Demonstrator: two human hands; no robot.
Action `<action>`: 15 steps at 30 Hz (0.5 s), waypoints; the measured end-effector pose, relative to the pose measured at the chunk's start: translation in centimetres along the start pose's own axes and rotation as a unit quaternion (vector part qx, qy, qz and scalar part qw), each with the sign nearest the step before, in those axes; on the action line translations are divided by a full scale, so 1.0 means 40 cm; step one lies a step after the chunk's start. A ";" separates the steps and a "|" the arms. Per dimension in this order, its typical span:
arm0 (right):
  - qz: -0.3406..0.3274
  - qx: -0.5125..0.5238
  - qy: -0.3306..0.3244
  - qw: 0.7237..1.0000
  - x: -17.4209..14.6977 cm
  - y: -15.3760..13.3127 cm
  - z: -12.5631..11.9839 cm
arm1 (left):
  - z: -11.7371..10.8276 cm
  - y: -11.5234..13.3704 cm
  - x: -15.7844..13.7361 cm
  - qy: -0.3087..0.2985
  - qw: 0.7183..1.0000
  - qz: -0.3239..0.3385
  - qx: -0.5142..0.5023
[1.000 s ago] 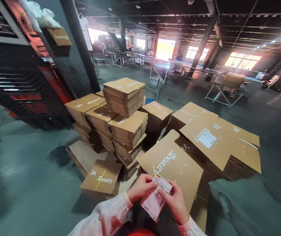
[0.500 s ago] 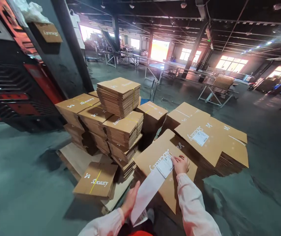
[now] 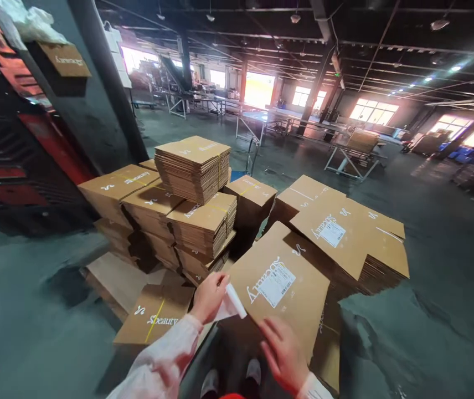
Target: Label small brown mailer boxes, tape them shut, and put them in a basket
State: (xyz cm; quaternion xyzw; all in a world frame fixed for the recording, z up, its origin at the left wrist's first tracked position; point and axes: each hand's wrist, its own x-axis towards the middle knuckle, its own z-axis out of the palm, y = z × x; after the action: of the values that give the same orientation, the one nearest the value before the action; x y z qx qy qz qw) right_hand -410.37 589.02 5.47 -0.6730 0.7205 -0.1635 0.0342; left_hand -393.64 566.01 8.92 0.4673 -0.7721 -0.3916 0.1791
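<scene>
My left hand (image 3: 211, 297) is closed on a white strip of label backing paper (image 3: 232, 303), which curls out at the left edge of the nearest flat cardboard carton (image 3: 257, 255). A white printed shipping label (image 3: 277, 284) lies flat on that carton, over part of its white lettering. Over the carton's near edge is my right hand (image 3: 282, 349), fingers stretched out and slightly blurred, with nothing held. Whether its fingertips touch the cardboard I cannot tell. Another label (image 3: 331, 233) sits on the flattened carton stack (image 3: 357, 238) behind to the right.
Bundled flat cartons (image 3: 195, 166) stand piled on the left, strapped in yellow. A lower bundle (image 3: 154, 316) lies near the floor in front of them. A dark pillar (image 3: 108, 83) and red-and-black machinery (image 3: 16, 160) rise at far left. Metal-framed tables (image 3: 353, 149) stand farther back.
My right hand has left the label and moved down to the carton's near edge. My left hand has risen with the backing strip, now bunched and clear of the label. The view has shifted slightly.
</scene>
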 end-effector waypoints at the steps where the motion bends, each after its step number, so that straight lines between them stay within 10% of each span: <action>1: 0.141 -0.046 0.077 0.986 -0.035 0.021 0.001 | -0.005 0.035 0.042 -0.009 0.996 -0.001 0.085; 4: 0.409 -0.102 0.156 0.893 -0.090 0.063 -0.001 | -0.006 0.109 0.124 -0.085 0.968 -0.013 0.235; 10: 0.459 0.197 0.232 0.834 -0.116 -0.037 -0.040 | -0.087 0.058 0.055 -0.098 0.971 0.027 0.217; 15: 0.423 0.651 0.242 0.583 -0.151 -0.183 -0.050 | -0.246 -0.122 -0.097 -0.145 0.975 -0.064 -0.158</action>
State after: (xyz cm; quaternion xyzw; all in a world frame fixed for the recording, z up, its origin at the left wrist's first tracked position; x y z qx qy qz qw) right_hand -403.34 595.03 8.41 -0.0258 0.6061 -0.7127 0.3523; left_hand -382.53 563.81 11.68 0.4199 -0.6865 -0.5831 0.1112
